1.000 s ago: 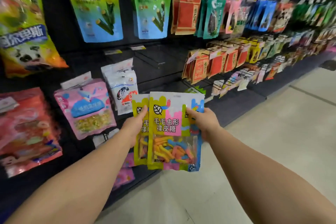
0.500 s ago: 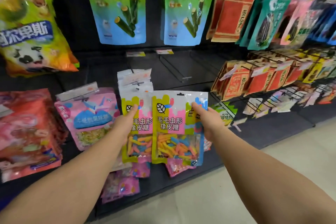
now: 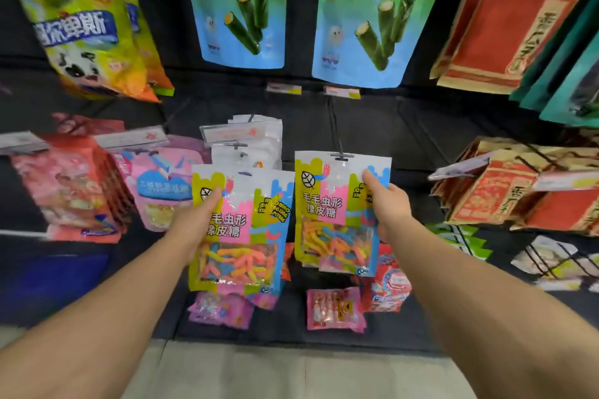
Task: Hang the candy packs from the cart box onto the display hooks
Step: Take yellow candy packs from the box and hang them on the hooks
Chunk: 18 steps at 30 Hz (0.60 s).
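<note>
the right hand (image 3: 387, 204) grips a glossy plastic candy pack printed yellow, pink and blue with a clear window of gummy worms (image 3: 337, 214), its fingers (image 3: 369, 176) clenched on the pack's upper right edge. the pack's top hole sits right at the tip of a thin black wire display hook (image 3: 337, 142) – whether it is threaded on cannot be told. the left hand (image 3: 197, 223) holds a small stack of matching gummy worm packs (image 3: 240, 236) just beside and lower, fingers grasping the stack's left side, thumb on the front. behind, a black display wall (image 3: 421, 126) carries two blue-green seaweed roll bags (image 3: 240, 6) above, a pink pouch (image 3: 162, 191) at left and red-and-tan paper bags (image 3: 505, 194) at right – all hanging.
</note>
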Motion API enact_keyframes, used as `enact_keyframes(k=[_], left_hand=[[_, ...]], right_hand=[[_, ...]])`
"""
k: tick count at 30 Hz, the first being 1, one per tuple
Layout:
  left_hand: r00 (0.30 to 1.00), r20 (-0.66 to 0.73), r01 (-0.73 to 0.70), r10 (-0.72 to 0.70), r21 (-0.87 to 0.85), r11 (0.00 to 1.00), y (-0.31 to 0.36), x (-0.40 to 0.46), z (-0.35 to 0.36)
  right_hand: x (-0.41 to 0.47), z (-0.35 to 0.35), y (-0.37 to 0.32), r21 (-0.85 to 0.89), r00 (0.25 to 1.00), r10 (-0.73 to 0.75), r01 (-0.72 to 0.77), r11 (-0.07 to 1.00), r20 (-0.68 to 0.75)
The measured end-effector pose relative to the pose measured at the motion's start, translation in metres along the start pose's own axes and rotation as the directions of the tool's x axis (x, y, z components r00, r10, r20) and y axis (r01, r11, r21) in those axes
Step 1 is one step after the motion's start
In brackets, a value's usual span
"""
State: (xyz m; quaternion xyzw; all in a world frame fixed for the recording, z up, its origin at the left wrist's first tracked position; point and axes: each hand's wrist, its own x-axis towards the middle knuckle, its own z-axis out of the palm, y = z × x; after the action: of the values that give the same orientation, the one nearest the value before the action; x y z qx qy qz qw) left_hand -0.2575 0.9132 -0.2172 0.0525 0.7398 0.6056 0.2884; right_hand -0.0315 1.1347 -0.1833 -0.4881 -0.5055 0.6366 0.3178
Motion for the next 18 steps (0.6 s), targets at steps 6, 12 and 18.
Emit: enact_keyframes(k=[6, 12, 18], left_hand=[[1.0, -0.008, 0.028, -0.028, -0.029, 0.999, -0.01, -0.021, 0.024], [0.997, 0.016, 0.07, -0.07, 0.024, 0.997, -0.015, -0.018, 0.048], [0.99, 0.124, 0.063, -0.072, 0.073, 0.995, -0.007, -0.025, 0.076]], right_hand=[[0.025, -0.001, 0.011, -0.057, 0.995, 0.06, -0.055, 0.997, 0.082], [0.032, 0.001, 0.008, -0.046, 0.992, 0.089, -0.085, 0.995, 0.092], [0.042, 0.003, 0.012, -0.056, 0.992, 0.106, -0.102, 0.993, 0.069]])
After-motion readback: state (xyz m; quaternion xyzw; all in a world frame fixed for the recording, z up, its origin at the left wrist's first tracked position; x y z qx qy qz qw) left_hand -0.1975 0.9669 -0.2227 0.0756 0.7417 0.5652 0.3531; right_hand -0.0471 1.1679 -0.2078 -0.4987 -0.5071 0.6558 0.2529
